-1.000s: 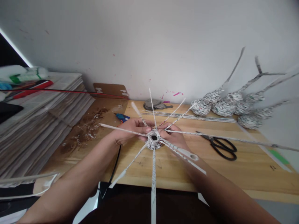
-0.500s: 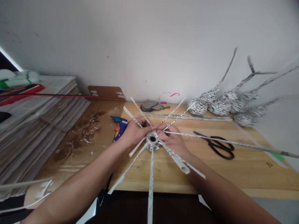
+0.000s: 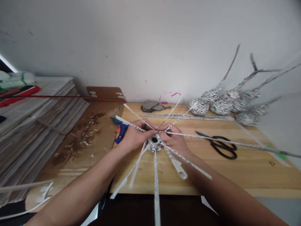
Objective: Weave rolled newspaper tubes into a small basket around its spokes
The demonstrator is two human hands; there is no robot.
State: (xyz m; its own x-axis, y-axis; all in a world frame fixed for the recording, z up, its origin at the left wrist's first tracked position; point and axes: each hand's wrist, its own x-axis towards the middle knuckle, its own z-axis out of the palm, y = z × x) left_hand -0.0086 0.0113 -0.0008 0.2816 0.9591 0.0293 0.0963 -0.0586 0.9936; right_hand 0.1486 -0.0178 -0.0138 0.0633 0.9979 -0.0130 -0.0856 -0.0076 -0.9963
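Observation:
A small round piece woven from rolled paper strips [image 3: 154, 147], with a dark hole in its middle, is held above the wooden board. Several paper strips [image 3: 156, 182] fan out from it on all sides. My left hand [image 3: 136, 133] pinches strips at its far left rim, thumb pointing inward. Opposite it, my right hand [image 3: 174, 138] is closed on strips at the far right rim, the thumb nearly meeting the left one. One long strip [image 3: 225, 140] runs from the right hand far out to the right. Some fingertips are hidden behind the strips.
Black-handled scissors [image 3: 223, 147] lie at the right. A blue glue gun [image 3: 121, 131] is beyond my left wrist. Loose paper rods [image 3: 192, 117] and a grey cloth [image 3: 152, 106] lie along the back. Woven paper gourds [image 3: 221, 106] stand at back right; a newspaper stack [image 3: 42, 119] is at left.
The strips on the left have swung: one near my left hand now hangs lower, and those at upper left have tipped further down. Both hands stay at the rim.

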